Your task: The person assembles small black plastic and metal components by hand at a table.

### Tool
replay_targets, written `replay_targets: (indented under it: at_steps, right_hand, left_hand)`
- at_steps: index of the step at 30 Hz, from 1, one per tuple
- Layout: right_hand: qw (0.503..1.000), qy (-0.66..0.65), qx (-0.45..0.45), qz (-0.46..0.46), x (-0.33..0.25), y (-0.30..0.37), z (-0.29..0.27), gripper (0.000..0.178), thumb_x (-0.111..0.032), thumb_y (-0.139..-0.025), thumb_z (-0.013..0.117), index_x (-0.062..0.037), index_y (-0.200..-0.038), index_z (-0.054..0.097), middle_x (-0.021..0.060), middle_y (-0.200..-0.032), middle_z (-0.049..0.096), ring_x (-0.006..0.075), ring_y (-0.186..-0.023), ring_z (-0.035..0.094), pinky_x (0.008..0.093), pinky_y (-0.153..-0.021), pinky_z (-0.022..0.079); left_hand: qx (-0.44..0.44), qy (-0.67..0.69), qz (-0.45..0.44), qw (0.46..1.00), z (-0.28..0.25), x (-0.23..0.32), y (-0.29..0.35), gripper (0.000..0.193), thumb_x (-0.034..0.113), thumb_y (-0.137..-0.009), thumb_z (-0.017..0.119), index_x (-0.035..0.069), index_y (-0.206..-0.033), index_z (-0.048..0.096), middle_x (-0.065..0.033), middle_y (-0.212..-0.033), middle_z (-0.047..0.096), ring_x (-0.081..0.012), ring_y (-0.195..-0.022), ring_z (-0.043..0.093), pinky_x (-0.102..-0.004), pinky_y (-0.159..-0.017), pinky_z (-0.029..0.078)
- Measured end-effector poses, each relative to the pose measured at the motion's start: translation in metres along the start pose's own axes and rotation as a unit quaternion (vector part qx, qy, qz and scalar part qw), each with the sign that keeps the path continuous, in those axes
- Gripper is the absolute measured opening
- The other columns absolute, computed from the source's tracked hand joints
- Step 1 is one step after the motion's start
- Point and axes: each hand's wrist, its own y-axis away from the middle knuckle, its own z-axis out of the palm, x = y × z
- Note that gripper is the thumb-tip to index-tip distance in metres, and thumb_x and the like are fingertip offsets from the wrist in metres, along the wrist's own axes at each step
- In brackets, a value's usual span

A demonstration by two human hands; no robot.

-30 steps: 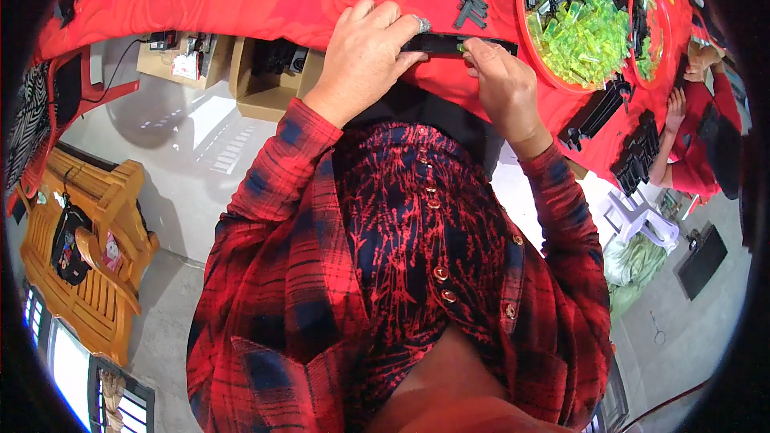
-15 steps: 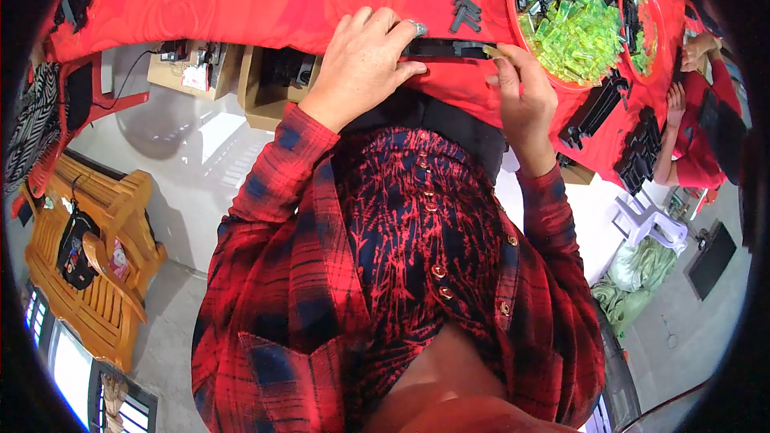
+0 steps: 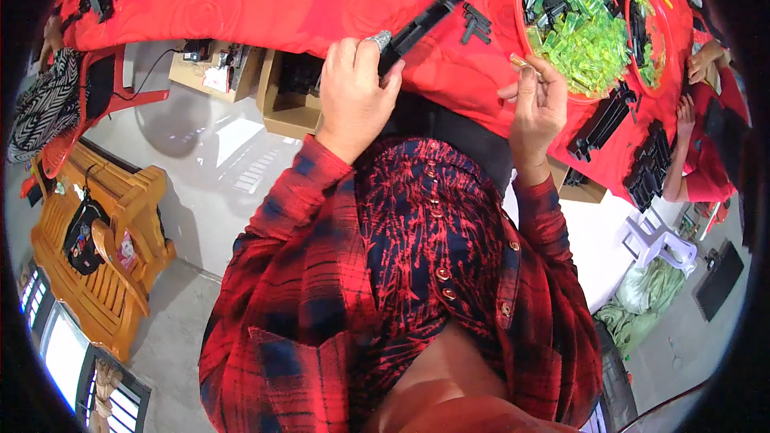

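Note:
A long, narrow black plastic part point(image 3: 421, 26) is gripped in my left hand point(image 3: 353, 96). It slants up and away to the right over the red tablecloth, its far end close to a few small black pieces point(image 3: 476, 24). My right hand point(image 3: 537, 112) is apart from it, with thumb and fingers pinched together at the near left of a round red tub point(image 3: 520, 20). A small pale yellowish piece point(image 3: 517, 58) shows at those fingertips, its exact shape too small to make out. Yellow-green translucent pieces point(image 3: 589, 52) and black ones fill the tub.
A second red tub point(image 3: 664, 36) stands right of the first. Bundles of black parts point(image 3: 603, 122) lie along the table's right edge, where another person's hands point(image 3: 702, 64) show. Cardboard boxes point(image 3: 293, 119) sit below the front edge. A wooden chair point(image 3: 96, 265) is at left.
The black part has swung from lying level between both hands to slanting up and away in my left hand. My right hand has come off its end and moved slightly right.

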Motion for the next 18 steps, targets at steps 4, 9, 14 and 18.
replay_targets:
  at_steps: [4,9,14,18]
  right_hand:
    - [0.999,-0.003,-0.035,-0.005,0.009,0.001,0.009,0.018,-0.003,-0.098,0.056,0.0037,-0.115,0.055,0.0153,-0.104,0.07,0.0095,-0.066,0.063,0.0224,-0.057,0.053]
    - [0.999,-0.003,-0.036,0.021,0.005,0.003,0.01,0.018,-0.004,-0.099,0.056,0.0035,-0.115,0.055,0.0147,-0.103,0.069,0.0093,-0.067,0.063,0.023,-0.06,0.053]
    - [0.997,-0.035,-0.031,0.067,0.008,0.006,0.006,0.017,-0.006,-0.099,0.056,0.0024,-0.114,0.056,0.0124,-0.102,0.068,0.0081,-0.066,0.061,0.0223,-0.059,0.052]
    - [0.997,-0.05,-0.022,0.058,-0.003,0.005,0.004,0.017,-0.006,-0.099,0.057,0.0017,-0.114,0.056,0.0115,-0.101,0.068,0.0079,-0.066,0.06,0.0221,-0.059,0.052]
  left_hand:
    - [-0.005,-0.012,-0.097,0.995,0.013,0.014,0.002,0.041,0.021,-0.079,0.075,0.0,-0.11,0.057,-0.0193,-0.094,0.055,-0.038,-0.09,0.056,-0.0446,-0.077,0.047]
    - [0.006,0.061,-0.086,0.994,-0.003,-0.004,-0.002,0.029,0.016,-0.094,0.06,-0.001,-0.118,0.056,-0.0186,-0.099,0.062,-0.0382,-0.081,0.065,-0.0435,-0.07,0.053]
    - [-0.129,-0.032,0.146,0.98,-0.02,-0.026,-0.046,0.04,0.008,-0.088,0.055,0.015,-0.127,0.06,-0.0136,-0.133,0.053,-0.0334,-0.117,0.055,-0.0428,-0.097,0.048]
    - [-0.16,-0.066,0.31,0.935,-0.011,-0.035,-0.067,0.048,0.007,-0.082,0.056,0.023,-0.128,0.061,-0.0047,-0.144,0.047,-0.0285,-0.13,0.045,-0.0436,-0.108,0.039]
